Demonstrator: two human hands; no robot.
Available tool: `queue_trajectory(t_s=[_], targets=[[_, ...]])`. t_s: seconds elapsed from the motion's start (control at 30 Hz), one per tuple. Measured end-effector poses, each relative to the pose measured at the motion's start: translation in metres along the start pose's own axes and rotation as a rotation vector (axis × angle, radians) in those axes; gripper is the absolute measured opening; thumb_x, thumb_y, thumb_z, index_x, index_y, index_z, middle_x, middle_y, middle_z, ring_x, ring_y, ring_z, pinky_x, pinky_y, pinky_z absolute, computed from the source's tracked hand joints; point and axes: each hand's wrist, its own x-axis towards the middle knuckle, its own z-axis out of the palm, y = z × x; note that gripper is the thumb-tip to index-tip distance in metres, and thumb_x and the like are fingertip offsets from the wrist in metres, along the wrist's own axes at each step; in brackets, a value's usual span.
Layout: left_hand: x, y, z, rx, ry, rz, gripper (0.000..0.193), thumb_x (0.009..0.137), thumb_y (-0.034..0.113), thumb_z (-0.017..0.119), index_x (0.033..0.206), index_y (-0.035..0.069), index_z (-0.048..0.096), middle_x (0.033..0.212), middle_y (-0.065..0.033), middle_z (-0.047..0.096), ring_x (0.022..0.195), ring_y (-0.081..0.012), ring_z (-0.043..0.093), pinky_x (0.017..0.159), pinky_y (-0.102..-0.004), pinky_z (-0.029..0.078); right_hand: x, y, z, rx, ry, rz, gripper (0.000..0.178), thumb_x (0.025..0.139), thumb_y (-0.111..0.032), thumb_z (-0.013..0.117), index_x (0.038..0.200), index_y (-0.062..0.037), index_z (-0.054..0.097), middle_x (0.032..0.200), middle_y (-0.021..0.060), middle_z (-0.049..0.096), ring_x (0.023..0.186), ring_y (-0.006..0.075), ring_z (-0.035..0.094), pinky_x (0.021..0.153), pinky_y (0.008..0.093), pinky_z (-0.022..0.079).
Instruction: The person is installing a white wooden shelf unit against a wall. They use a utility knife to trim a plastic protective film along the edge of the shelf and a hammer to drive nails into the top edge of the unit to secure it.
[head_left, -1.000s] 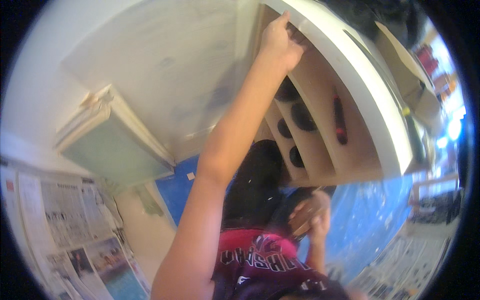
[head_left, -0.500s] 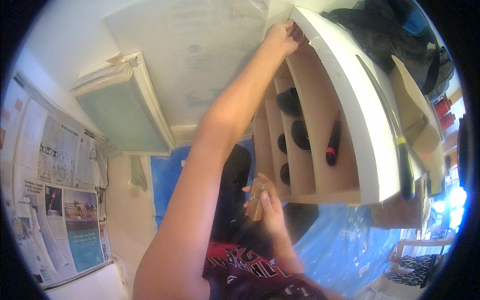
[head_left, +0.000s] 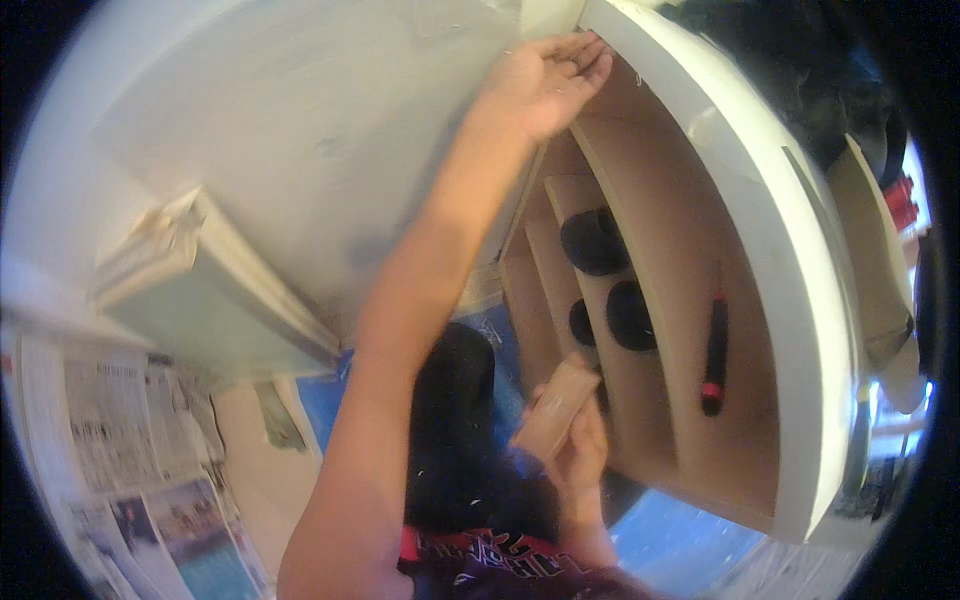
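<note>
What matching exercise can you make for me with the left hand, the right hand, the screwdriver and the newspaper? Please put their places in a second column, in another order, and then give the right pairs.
Things:
1. Left hand
2. Right hand
3. Screwdriver
4. Newspaper

Places:
A. Inside the shelf, in the compartment nearest its white edge
B. Low on the left side of the picture
C. Near the top of the picture, fingers at the shelf's upper end
D. Around a wooden block

Right pairs: 1-C, 2-D, 3-A, 4-B
</note>
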Motion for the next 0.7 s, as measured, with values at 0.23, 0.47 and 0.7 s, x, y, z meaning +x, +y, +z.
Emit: queue_trajectory(t_s=[0.23, 0.47, 0.7], targets=[[-0.012, 0.032, 0.0, 0.397, -0.191, -0.134, 0.048, 0.105, 0.013, 0.048, 0.143, -0.014, 0.04, 0.143, -0.0245, 0.051, 0.135, -0.034, 0.05, 0.113, -0.0456, 0.044, 0.106, 0.008, 0.037, -0.246, 0.295, -0.764, 0.087, 0.095, -0.036, 0.072, 0.162, -0.0148, 0.02, 0.14, 0.0207, 0.053, 0.122, 0.0312, 0.059, 0.104, 0.05, 0.05], [-0.02, 0.035, -0.012, 0.406, -0.284, -0.201, 0.053, 0.105, 0.017, 0.049, 0.149, -0.009, 0.038, 0.148, -0.022, 0.049, 0.138, -0.033, 0.049, 0.115, -0.0458, 0.043, 0.128, -0.042, 0.08, -0.482, 0.638, -0.899, 0.06, 0.1, -0.017, 0.064, 0.154, -0.0048, 0.041, 0.133, 0.0193, 0.061, 0.113, 0.0296, 0.066, 0.102, 0.0397, 0.052], [-0.021, 0.023, 0.002, -0.152, -0.364, -0.56, 0.07, 0.109, 0.036, 0.042, 0.155, -0.012, 0.018, 0.162, -0.0299, 0.025, 0.151, -0.0442, 0.025, 0.127, -0.0575, 0.02, 0.14, -0.098, 0.123, -2.348, 1.099, -0.425, 0.043, 0.097, -0.018, 0.061, 0.138, -0.0086, 0.062, 0.128, 0.024, 0.067, 0.115, 0.0433, 0.065, 0.099, 0.0536, 0.05]])
